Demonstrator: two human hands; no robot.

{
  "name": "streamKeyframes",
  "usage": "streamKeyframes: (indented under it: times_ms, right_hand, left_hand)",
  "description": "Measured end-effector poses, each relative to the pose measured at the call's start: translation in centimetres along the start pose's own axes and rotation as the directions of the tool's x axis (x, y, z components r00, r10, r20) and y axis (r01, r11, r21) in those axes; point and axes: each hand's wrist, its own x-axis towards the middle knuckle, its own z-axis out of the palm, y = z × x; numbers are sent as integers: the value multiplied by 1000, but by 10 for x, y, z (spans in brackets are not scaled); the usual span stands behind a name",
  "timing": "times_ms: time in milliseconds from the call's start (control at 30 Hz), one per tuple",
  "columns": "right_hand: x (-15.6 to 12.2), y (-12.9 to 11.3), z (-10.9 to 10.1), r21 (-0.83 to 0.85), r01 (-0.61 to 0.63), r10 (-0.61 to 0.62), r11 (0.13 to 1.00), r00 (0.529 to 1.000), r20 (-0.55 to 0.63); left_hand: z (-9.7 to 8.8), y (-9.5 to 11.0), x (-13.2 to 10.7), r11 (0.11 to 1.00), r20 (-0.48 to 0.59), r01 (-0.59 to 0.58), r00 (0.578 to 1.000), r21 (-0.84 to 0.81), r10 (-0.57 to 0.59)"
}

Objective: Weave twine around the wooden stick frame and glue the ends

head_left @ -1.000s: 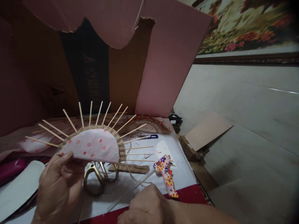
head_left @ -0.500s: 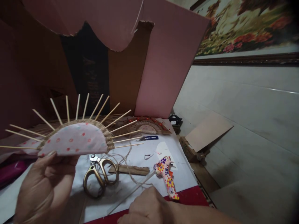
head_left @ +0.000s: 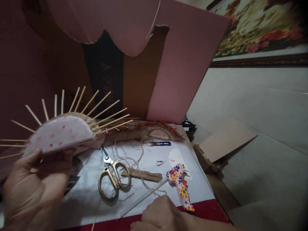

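My left hand (head_left: 36, 189) pinches the straight lower edge of a half-round woven fan (head_left: 59, 133), thumb in front and fingers behind. White cloth with red dots covers its face, twine is woven along the curved rim, and thin wooden sticks radiate outward. My right hand (head_left: 158, 210) is curled at the bottom edge, knuckles up; whatever its fingers hold, if anything, is hidden. Near it lie a flower-patterned glue gun (head_left: 181, 187) with a long clear glue stick (head_left: 144, 197) in its back. Gold-handled scissors (head_left: 113, 179) rest between the hands, blades pointing away.
Loose twine (head_left: 141, 150) and a brown cardboard strip (head_left: 145, 175) lie on the white tabletop (head_left: 84, 208). Farther back are blue thread snips (head_left: 162, 143) and another decorated fan (head_left: 160, 133). A pink cardboard panel (head_left: 183, 64) stands behind; a tiled wall (head_left: 252, 96) is at right.
My left hand has shifted left with the fan, which is now tilted, its right side higher. The view has turned slightly left. My right hand stays curled near the glue gun.
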Motion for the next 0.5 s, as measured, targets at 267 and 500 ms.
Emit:
streamKeyframes:
  times_ms: [267, 500]
  right_hand:
    - [3, 0, -2, -21, 1, 0, 1000, 1000, 23]
    - [-9, 1, 1, -31, 2, 0, 1000, 998, 55]
  left_hand:
    - [30, 15, -18, 989, -57, -116, 992, -86, 112]
    - [29, 6, -25, 985, -78, -136, 989, -108, 128]
